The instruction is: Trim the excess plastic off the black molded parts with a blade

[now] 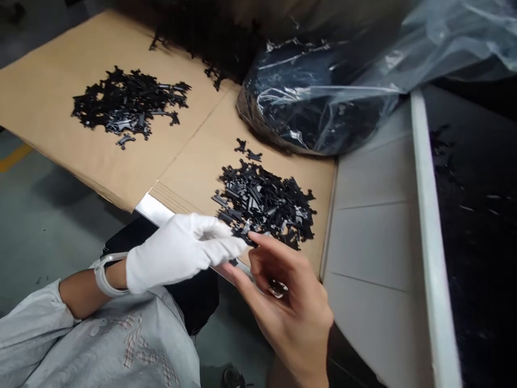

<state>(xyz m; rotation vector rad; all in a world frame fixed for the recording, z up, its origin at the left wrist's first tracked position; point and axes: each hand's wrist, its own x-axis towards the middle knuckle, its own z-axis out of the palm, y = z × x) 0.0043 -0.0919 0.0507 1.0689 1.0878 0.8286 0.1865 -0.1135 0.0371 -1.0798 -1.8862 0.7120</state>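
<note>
My left hand (186, 250), in a white glove, reaches in from the left with its fingers pinched together. My bare right hand (293, 291) meets it at the fingertips, its thumb and index finger curved towards the glove and its other fingers curled in. A dark bit of a small black plastic part (233, 262) shows between the gloved fingers and my right thumb; most of it is hidden. Something shiny shows in the gap of my right hand, too unclear to name. Just beyond both hands lies a pile of small black plastic parts (266, 199) on the cardboard-covered table (189, 161).
A second pile of black parts (129, 102) lies further left on the table. Behind the near pile stands a clear plastic bag (323, 108) with dark contents. A pale panelled wall (375, 231) with a raised edge borders the right side. More dark parts lie at the back.
</note>
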